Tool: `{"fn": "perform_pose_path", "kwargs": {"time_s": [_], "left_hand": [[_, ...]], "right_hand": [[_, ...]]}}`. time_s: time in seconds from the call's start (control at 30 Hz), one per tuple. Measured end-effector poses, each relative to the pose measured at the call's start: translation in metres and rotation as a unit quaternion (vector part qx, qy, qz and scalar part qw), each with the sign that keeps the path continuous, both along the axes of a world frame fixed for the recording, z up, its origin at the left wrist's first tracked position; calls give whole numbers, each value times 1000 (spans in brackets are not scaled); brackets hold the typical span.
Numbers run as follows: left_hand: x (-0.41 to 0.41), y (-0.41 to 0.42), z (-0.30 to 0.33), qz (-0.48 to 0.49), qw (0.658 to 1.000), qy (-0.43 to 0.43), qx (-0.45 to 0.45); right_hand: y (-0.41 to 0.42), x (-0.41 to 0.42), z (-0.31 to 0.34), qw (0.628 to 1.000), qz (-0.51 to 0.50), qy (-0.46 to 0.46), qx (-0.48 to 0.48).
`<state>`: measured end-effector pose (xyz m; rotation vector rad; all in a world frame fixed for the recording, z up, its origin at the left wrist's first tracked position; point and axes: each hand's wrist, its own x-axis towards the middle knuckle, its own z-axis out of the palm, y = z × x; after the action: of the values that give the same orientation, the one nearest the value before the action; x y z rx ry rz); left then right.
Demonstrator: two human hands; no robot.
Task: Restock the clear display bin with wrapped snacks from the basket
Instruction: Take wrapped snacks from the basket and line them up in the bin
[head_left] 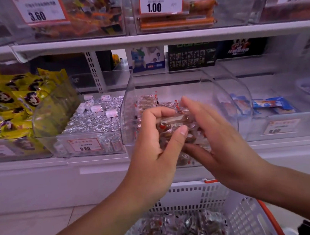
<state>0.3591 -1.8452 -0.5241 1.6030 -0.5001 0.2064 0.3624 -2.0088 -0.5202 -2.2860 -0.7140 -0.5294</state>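
My left hand [154,146] grips a bunch of clear-wrapped brown snacks [171,130], fingers over the top and thumb across the front. My right hand [216,139] cups the same bunch from the right and below, fingers straight, thumb underneath. Both hands are at the front opening of the clear display bin [130,108], which holds several of the same snacks [146,101] at its back. Below, the white slatted basket [238,216] holds many more wrapped snacks [182,230].
A bin of silver foil-wrapped rolls [94,120] stands to the left, and yellow packets [9,103] fill the far-left bin. Blue packets [272,104] lie in the bin to the right. An upper shelf [141,39] with price tags overhangs. The basket has an orange handle [269,212].
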Motion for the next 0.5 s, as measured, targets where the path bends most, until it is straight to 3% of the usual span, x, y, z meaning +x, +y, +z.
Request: {"fn": "perform_pose_path", "kwargs": {"time_s": [0.23, 0.3, 0.37, 0.43, 0.5], "left_hand": [[-2, 3, -1, -3, 1000, -3, 17], [0, 5, 2, -5, 999, 20, 47], [7, 13, 12, 12, 993, -18, 119], [24, 34, 27, 102, 969, -121, 191], [45, 65, 40, 225, 937, -170, 204]], "right_hand": [[-3, 1, 7, 1000, 3, -25, -5], [-4, 5, 9, 999, 18, -30, -32], [-7, 11, 11, 999, 27, -10, -26], [-10, 17, 16, 998, 2, 56, 41], [-17, 29, 25, 981, -27, 127, 145]]}}
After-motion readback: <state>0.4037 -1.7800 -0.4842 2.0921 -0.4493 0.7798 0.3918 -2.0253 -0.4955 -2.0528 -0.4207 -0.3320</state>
